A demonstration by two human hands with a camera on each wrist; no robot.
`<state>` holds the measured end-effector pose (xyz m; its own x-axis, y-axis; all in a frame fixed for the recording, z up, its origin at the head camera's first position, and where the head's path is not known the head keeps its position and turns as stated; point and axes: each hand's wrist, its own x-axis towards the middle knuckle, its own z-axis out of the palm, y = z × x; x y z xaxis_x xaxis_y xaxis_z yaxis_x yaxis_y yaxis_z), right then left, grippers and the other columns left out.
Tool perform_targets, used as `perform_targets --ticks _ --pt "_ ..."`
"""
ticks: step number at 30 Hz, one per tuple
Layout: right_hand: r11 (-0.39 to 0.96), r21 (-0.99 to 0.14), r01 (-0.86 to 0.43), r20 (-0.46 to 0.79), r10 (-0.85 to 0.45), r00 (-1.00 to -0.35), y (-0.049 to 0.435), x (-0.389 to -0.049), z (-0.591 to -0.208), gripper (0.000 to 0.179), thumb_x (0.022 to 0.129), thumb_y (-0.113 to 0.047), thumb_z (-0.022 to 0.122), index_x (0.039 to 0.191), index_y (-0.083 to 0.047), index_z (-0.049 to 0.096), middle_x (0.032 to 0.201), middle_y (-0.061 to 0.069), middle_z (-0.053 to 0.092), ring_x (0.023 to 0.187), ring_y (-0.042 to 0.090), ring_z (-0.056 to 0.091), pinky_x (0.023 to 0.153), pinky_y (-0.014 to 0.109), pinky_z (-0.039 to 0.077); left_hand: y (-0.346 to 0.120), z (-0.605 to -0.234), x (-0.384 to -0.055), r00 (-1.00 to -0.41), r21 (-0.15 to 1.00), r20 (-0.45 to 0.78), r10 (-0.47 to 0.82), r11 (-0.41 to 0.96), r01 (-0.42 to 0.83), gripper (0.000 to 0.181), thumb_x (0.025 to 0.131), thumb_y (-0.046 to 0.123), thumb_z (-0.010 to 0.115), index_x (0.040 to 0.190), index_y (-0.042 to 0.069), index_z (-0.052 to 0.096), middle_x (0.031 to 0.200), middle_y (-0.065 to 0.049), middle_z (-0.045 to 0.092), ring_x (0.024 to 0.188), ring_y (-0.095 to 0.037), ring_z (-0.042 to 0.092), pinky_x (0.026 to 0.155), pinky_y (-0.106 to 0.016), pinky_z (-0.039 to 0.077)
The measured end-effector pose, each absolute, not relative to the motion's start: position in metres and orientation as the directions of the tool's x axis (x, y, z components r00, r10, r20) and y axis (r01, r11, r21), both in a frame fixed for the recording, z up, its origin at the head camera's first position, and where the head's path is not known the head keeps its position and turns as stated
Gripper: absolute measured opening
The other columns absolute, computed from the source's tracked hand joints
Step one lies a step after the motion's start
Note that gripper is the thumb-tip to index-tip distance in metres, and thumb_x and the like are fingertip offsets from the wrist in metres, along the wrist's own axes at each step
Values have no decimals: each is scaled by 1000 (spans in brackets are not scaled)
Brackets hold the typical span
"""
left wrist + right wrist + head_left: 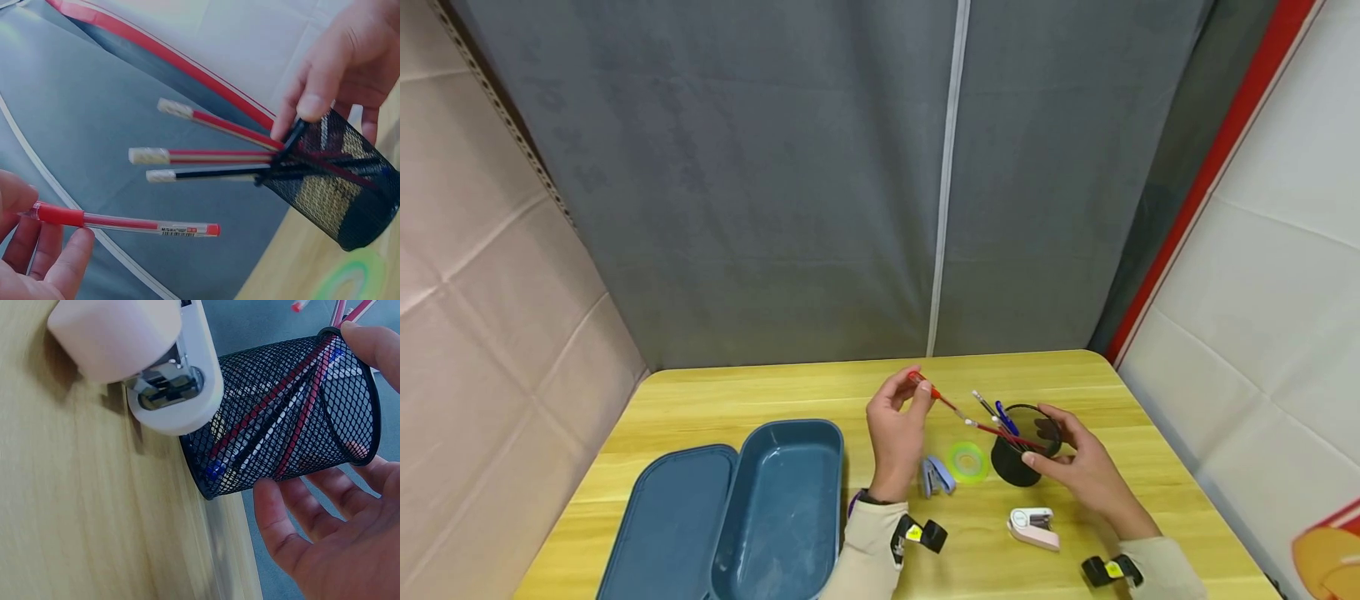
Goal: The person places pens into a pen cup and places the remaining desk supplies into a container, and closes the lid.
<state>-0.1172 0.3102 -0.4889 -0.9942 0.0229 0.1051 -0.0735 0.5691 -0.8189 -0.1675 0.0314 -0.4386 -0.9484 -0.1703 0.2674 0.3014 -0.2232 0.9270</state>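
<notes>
A red gel pen (150, 224) with a clear barrel is pinched in my left hand (898, 429), its far end pointing toward the pen cup. My right hand (1086, 462) grips the black mesh pen cup (269, 419) round its rim and side. The cup is tilted, its mouth toward the upper right in the right wrist view. Red pencils (219, 156) with white ends, a black pencil (219, 173) and a blue pen (1006, 418) stick out of it or lean inside. The pen's end lies close to the pencil ends in the head view.
A pink stapler (1033, 527) stands in front of the cup. Left of the cup lie a green tape roll (967, 462) and a blue stapler (936, 475). A blue box (786, 517) sits on the left beside its lid (673, 517). A grey curtain (775, 183) hangs behind the table.
</notes>
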Motion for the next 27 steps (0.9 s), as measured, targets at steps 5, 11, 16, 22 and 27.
perform_targets --ticks 5,11,16,22,27 --pt "575 -815 -74 107 23 -994 310 -117 -489 84 92 -35 84 161 -14 41 147 17 60 126 35 58 82 22 57 29 -427 -161 -939 899 298 -175 -280 337 30 96 5 77 126 7 74 111 -18 71 100 -21 71 84 -33 65" --pt "580 -811 -79 113 23 -993 310 -116 -488 83 92 -35 85 161 -17 41 148 16 59 126 32 58 82 23 57 28 -413 -153 -925 869 332 -184 -323 376 32 96 6 77 128 7 72 112 -20 70 98 -17 72 83 -35 65" --pt "573 -816 -80 111 19 -994 310 -116 -488 83 92 -35 84 161 -16 41 148 16 59 127 34 57 82 22 57 28 -405 -148 -912 837 364 -189 -363 409 33 95 5 78 127 4 70 112 -21 68 97 -16 73 84 -37 65" --pt "574 -815 -80 108 16 -994 310 -117 -488 83 93 -35 84 161 -17 40 149 17 58 129 37 57 82 22 57 34 -399 -138 -906 816 386 -173 -395 423 31 94 3 78 124 1 70 111 -25 70 98 -16 75 84 -38 64" --pt "569 -819 -77 107 19 -994 311 -117 -489 83 93 -35 84 161 -18 41 148 16 59 125 28 58 82 22 57 44 -400 -130 -903 814 408 -137 -394 428 28 96 5 77 123 1 71 111 -28 70 98 -16 76 84 -37 64"
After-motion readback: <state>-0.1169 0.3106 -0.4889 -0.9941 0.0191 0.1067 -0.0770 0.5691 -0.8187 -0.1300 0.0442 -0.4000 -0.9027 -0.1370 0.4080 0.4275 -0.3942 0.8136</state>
